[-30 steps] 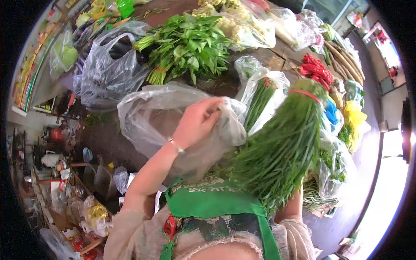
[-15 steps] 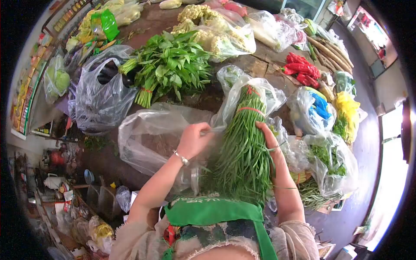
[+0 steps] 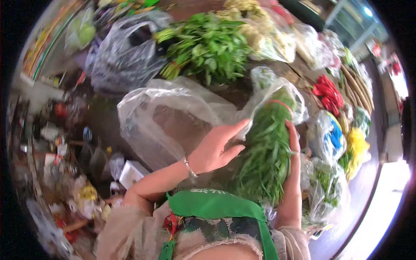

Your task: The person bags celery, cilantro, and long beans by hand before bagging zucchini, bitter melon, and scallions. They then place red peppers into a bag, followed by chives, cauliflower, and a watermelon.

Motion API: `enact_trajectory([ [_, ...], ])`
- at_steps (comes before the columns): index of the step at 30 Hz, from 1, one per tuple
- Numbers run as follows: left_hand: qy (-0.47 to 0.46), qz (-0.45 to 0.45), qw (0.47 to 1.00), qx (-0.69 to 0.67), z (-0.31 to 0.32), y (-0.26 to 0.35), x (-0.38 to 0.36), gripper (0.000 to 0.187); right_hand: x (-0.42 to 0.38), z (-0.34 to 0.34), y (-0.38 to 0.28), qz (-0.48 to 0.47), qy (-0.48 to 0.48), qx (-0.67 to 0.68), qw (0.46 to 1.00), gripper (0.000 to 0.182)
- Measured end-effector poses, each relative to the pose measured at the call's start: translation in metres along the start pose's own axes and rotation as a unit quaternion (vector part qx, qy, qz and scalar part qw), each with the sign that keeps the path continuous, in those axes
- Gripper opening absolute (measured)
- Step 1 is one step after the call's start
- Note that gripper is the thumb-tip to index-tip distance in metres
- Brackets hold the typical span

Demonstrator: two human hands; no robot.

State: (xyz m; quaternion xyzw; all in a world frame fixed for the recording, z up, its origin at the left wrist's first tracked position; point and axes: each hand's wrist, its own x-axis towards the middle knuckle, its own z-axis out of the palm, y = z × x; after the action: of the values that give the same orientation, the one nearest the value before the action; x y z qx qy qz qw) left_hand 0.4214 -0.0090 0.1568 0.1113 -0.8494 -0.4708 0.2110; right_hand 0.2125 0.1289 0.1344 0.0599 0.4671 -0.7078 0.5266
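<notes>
A thick bundle of long, narrow-leaved greens (image 3: 266,147), tied with a red band, stands in front of me with its leaves toward my body. The bundle's tied end lies inside the mouth of a clear plastic bag (image 3: 247,115). My right hand (image 3: 293,136) grips the bundle's right side, its fingers partly hidden behind the leaves. My left hand (image 3: 219,147) is open left of the bundle, thumb and forefinger apart, the fingertips at the bag's edge. Further left spreads a large, loose part of clear plastic (image 3: 143,112).
Behind lie leafy greens (image 3: 208,47), a bag of dark vegetables (image 3: 125,56) and cauliflower (image 3: 260,32). To the right are red peppers (image 3: 328,93), a blue-and-clear bag (image 3: 325,134), a yellow bag (image 3: 357,149) and bagged greens (image 3: 325,186). A white box (image 3: 132,173) sits lower left.
My left hand has opened from a pinch on the plastic and moved right, toward the bundle. The view has shifted; the bundle, with my right hand on it, appears further right and deeper in the bag.
</notes>
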Motion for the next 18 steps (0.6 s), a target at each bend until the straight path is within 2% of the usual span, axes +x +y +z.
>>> enact_trajectory([
  [1,-0.016,-0.008,1.0,-0.015,-0.011,0.003,-0.003,0.064,0.006,-0.02,0.006,-0.003,-0.015,0.029,0.999,0.049],
  [2,0.009,-0.025,1.0,-0.014,-0.021,0.002,-0.01,0.064,0.02,-0.063,0.009,-0.069,0.01,-0.047,0.996,0.05],
  [3,0.018,0.034,0.999,0.033,-0.032,0.0,-0.018,0.061,0.004,-0.054,0.003,-0.05,0.05,-0.04,0.997,0.05],
  [4,0.019,0.094,0.992,0.082,-0.041,0.001,-0.028,0.059,0.001,-0.068,0.01,-0.097,0.094,-0.008,0.991,0.051],
  [5,0.049,0.069,0.996,0.041,-0.048,0.006,-0.039,0.05,-0.01,-0.07,0.007,-0.131,0.049,-0.016,0.99,0.052],
  [6,0.054,0.059,0.996,0.042,-0.059,0.002,-0.05,0.05,-0.009,-0.057,0.009,-0.12,0.046,-0.02,0.991,0.052],
  [8,0.113,0.02,0.984,0.135,-0.089,-0.009,-0.076,0.045,-0.066,-0.068,0.035,-0.067,-0.013,-0.051,0.996,0.052],
  [10,0.247,-0.041,0.941,0.229,-0.115,-0.022,-0.099,0.044,-0.152,-0.096,0.066,-0.018,-0.068,-0.079,0.994,0.052],
  [12,0.379,-0.121,0.873,0.282,-0.136,-0.027,-0.105,0.051,-0.176,-0.084,0.071,0.026,-0.126,-0.104,0.986,0.053],
  [13,0.378,-0.122,0.873,0.282,-0.143,-0.028,-0.102,0.051,-0.176,-0.071,0.07,0.046,-0.156,-0.115,0.98,0.053],
  [15,0.41,-0.092,0.758,0.499,-0.158,-0.033,-0.094,0.05,-0.159,-0.034,0.063,0.084,-0.216,-0.137,0.963,0.053],
  [16,0.412,-0.091,0.757,0.499,-0.165,-0.048,-0.101,0.05,-0.141,-0.009,0.055,0.103,-0.247,-0.149,0.952,0.053],
  [17,0.349,-0.129,0.829,0.417,-0.171,-0.075,-0.116,0.053,-0.027,0.087,0.016,0.121,-0.277,-0.162,0.939,0.054],
  [18,0.282,-0.165,0.887,0.326,-0.177,-0.098,-0.128,0.055,-0.026,0.114,0.023,0.14,-0.308,-0.177,0.924,0.054],
])
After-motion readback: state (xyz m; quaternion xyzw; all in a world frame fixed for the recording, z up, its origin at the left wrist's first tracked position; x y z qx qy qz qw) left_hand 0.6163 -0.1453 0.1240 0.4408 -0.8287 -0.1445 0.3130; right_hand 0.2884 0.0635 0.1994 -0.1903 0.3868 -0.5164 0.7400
